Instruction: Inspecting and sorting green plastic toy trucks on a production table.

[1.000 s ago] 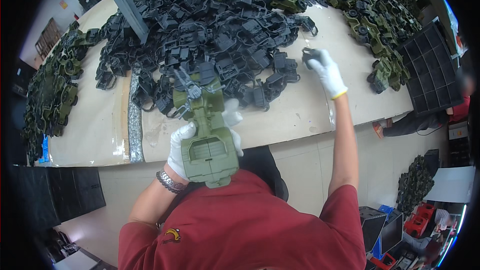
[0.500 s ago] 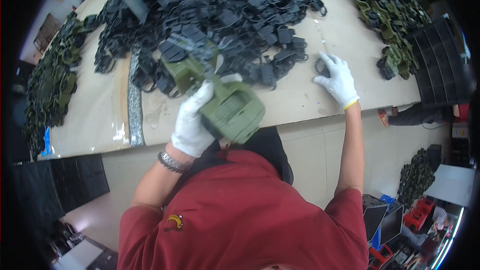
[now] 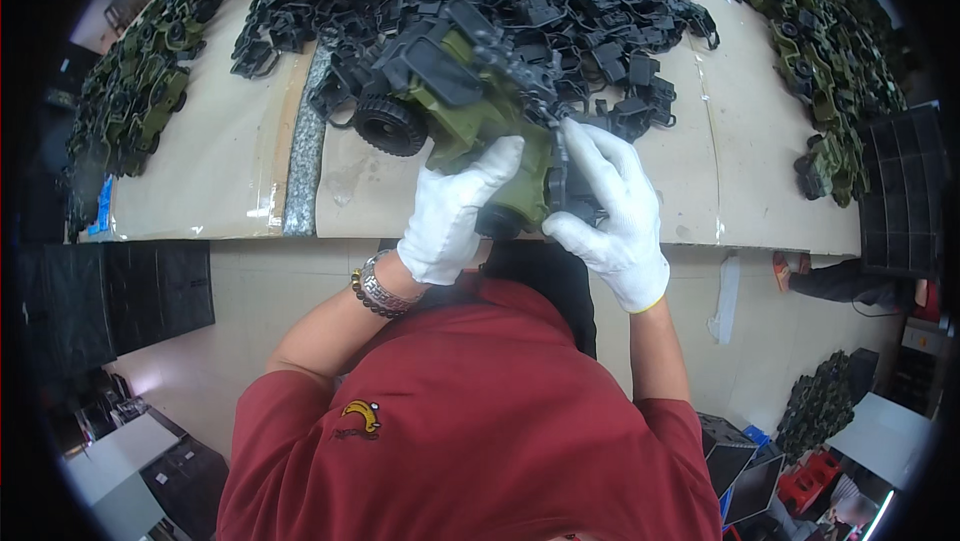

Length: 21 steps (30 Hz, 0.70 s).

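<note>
At the far left of the tabletop [image 3: 215, 156] lies a heap of olive-green toy vehicles [image 3: 135, 91], well apart from the hands. A grey strip [image 3: 305, 136] runs across the tabletop just right of it. Next comes the left hand [image 3: 455, 216] in a white glove, a beaded bracelet [image 3: 378, 286] on its wrist; its fingers [image 3: 490, 166] are clamped on the underside of an olive-green toy truck [image 3: 470, 101], held tilted above the tabletop's near edge, one black wheel [image 3: 390, 124] facing left. The right hand [image 3: 610, 211], also gloved, presses a small black part [image 3: 570, 191] against the truck's right end, with its fingers closed round that part. Behind both hands spreads a large pile of black plastic parts [image 3: 560, 1]. Further right lie more green toy vehicles [image 3: 820, 61], and at the far right a black compartment tray [image 3: 905, 201].
</note>
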Motion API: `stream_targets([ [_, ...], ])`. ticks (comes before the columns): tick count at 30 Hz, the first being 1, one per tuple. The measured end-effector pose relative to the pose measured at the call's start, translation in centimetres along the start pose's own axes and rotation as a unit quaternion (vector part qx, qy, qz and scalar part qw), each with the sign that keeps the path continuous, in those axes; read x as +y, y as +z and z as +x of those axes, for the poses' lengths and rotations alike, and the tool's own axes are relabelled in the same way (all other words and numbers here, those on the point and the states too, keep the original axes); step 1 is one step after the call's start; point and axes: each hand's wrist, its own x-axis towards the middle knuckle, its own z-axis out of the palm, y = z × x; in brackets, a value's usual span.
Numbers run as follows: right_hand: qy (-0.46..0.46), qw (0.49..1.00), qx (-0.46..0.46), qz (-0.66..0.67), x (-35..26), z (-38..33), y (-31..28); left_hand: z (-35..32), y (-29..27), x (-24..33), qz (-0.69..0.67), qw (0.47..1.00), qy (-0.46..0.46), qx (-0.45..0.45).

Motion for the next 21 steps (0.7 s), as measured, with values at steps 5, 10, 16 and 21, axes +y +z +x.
stream_targets([
  [5, -0.063, 0.998, -0.009, -0.024, 0.3, -0.3, 0.8, -0.5, -1.2, 0.1, 0.096, 0.995, 0.023, -0.007],
  [10, -0.113, 0.991, -0.035, -0.067, 0.0, -0.1, 0.5, -0.9, -1.0, 0.7, 0.205, 0.975, 0.068, -0.051],
  [16, -0.097, 0.992, -0.054, -0.065, 0.4, -0.1, 0.3, -0.5, -2.0, -1.5, 0.386, 0.89, 0.235, -0.059],
  [21, -0.037, 0.998, -0.042, 0.028, 0.4, 0.9, 0.4, 0.5, -1.1, -1.4, 0.354, 0.891, 0.284, -0.013],
])
